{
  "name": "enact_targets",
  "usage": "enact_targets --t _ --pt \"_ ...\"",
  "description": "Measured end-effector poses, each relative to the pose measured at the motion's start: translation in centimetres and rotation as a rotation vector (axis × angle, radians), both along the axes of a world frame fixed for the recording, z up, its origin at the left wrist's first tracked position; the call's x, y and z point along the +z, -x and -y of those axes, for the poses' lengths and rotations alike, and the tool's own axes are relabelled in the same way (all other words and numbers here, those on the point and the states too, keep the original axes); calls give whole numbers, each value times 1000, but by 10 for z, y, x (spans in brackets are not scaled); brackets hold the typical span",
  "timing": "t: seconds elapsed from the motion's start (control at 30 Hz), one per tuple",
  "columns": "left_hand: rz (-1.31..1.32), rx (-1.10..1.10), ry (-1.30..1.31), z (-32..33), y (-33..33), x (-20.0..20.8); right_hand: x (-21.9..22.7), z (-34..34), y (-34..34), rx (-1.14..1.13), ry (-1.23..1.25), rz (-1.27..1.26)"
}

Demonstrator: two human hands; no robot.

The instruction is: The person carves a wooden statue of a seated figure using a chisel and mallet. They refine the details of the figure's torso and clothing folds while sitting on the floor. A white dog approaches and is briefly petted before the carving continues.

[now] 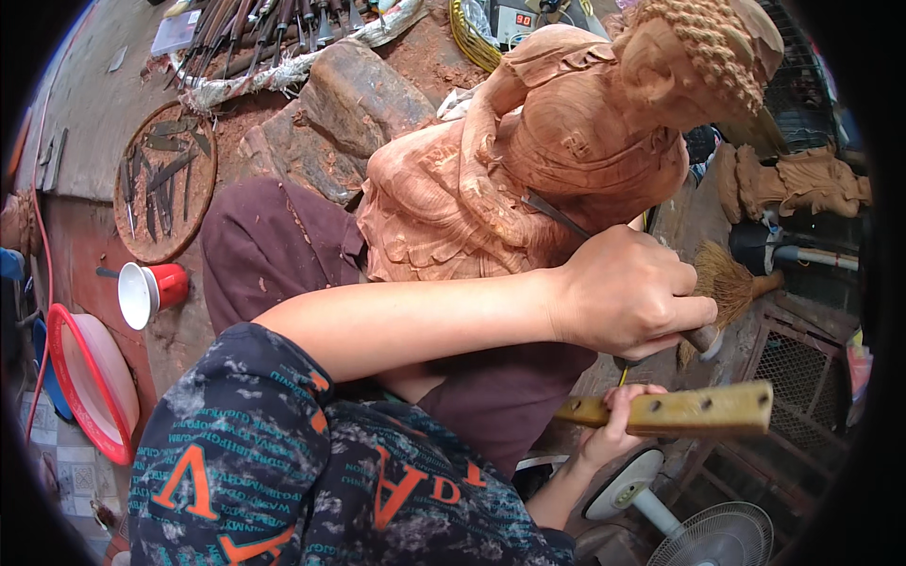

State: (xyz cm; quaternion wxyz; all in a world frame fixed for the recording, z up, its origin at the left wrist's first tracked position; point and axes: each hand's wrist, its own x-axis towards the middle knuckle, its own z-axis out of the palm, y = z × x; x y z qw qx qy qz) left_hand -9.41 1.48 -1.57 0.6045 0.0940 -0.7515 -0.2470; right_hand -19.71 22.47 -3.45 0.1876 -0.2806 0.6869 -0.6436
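A carved wooden statue [566, 151] of a seated figure with curled hair leans across my lap. My left hand [628, 292] is closed in a fist around a chisel [557, 215]; its dark blade reaches to the carved folds by the statue's hand, and its handle end sticks out below my fingers. Lower down, my right hand [613, 424] grips a yellowish wooden bar [703, 409] with a row of dark round holes. The bar is apart from the chisel handle.
Many carving tools [274, 33] lie in a cloth-edged holder at the back. A round tray [142, 236] holds small blades. A red cup [170, 285] and a pink-rimmed basin [99, 387] are at left. At right are a hand broom [727, 278], another carving [788, 184] and a fan [722, 538].
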Motion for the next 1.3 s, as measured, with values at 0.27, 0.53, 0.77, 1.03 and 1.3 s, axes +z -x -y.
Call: enact_targets --t 0.27,0.53,0.77,1.03,1.3 --pt "45 -25 53 -2 -12 -2 -3 -1 -10 84 -128 -117" --pt "194 -75 147 -25 -11 4 -23 -14 -16 31 -275 -288" --pt "94 -56 40 -13 -1 0 -11 -8 -11 44 -184 -44" --pt "43 -67 12 -9 -10 4 8 6 -16 114 -52 -230" --pt "85 -103 -5 -4 -11 -2 -2 2 -14 65 -206 -365"
